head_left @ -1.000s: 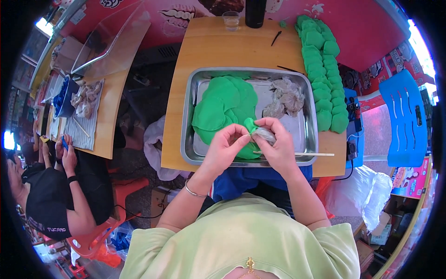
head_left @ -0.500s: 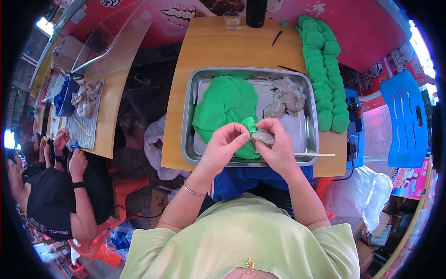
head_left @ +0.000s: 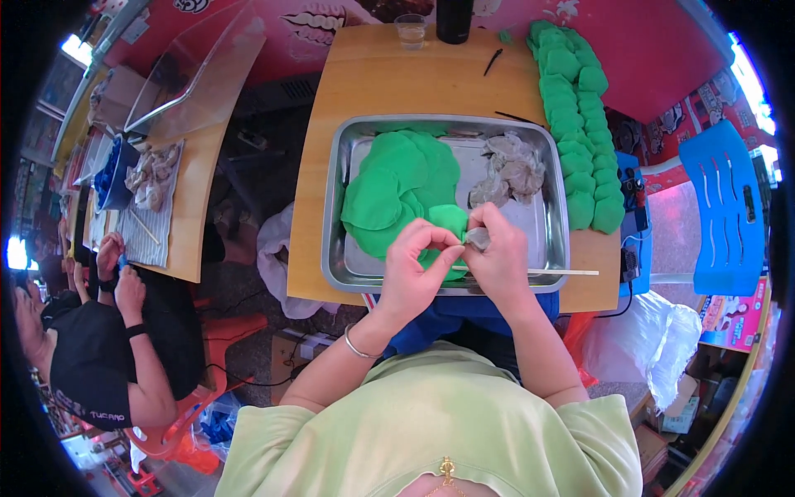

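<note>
My left hand (head_left: 416, 267) has thumb and forefinger pinched at a small green fabric piece (head_left: 447, 219) over the front of the steel tray (head_left: 333, 207). My right hand (head_left: 503, 263) grips the same piece and a translucent greyish crumpled bundle (head_left: 478, 239), partly hidden by its fingers. Inside the tray, flat green fabric rounds (head_left: 389, 174) overlap on the left and crumpled greyish lumps (head_left: 505, 170) lie at the back right. A pale stick (head_left: 563, 272) crosses the tray's front rim beside my right hand.
Puffy green pieces (head_left: 580, 149) line the table's right, near thin black sticks (head_left: 493, 62), a clear cup (head_left: 411, 33) and a black bottle (head_left: 453, 21). A co-worker (head_left: 99, 364) sits left at another table (head_left: 207, 166). A blue chair (head_left: 719, 215) stands right.
The green piece between my fingers now shows a broader rounded top. My right hand has tilted more upright and covers more of the greyish bundle; my left hand has shifted slightly right.
</note>
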Available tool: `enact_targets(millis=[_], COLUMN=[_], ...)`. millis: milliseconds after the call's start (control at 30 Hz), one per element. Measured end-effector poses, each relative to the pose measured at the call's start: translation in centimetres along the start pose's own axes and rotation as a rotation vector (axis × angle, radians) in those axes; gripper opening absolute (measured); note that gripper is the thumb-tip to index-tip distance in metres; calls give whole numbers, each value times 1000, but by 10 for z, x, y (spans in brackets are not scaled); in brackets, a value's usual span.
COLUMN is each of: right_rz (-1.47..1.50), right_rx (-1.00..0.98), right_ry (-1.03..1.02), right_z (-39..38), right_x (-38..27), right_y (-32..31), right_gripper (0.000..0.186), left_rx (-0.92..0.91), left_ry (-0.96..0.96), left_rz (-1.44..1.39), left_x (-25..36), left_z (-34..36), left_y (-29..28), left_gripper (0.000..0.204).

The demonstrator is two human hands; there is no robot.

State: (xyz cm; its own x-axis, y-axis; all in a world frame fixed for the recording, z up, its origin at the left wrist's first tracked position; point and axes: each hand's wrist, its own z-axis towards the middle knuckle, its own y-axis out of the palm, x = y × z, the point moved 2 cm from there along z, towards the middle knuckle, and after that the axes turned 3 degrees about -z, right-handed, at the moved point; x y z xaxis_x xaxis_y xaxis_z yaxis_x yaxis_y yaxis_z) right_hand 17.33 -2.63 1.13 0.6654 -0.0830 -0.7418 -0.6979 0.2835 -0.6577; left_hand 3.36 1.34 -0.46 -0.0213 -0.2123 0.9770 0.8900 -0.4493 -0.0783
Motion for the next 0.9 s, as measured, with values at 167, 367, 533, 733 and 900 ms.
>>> enact_targets(millis=[167, 367, 533, 733, 900], right_rz=[195, -90, 38, -194, 342], right_rx=[-97, -76, -187, -86, -416], right_ry=[-169, -372, -391, -365, 112], right_z=[2, 6, 15, 14, 9], right_x=[-8, -18, -25, -30, -17], right_y=[-11, -28, -38, -41, -32], right_gripper=[24, 26, 28, 22, 21], left_rx=[141, 36, 64, 65, 72], left_ry=[-236, -380, -369, -211, -110], left_rz=[-279, -486, -565, -450, -342], left_x=[-11, -11, -10, -2, -3], left_z=[-3, -2, 3, 2, -4], left_y=[-4, -2, -4, -1, -2], left_gripper=[7, 8, 8, 10, 10])
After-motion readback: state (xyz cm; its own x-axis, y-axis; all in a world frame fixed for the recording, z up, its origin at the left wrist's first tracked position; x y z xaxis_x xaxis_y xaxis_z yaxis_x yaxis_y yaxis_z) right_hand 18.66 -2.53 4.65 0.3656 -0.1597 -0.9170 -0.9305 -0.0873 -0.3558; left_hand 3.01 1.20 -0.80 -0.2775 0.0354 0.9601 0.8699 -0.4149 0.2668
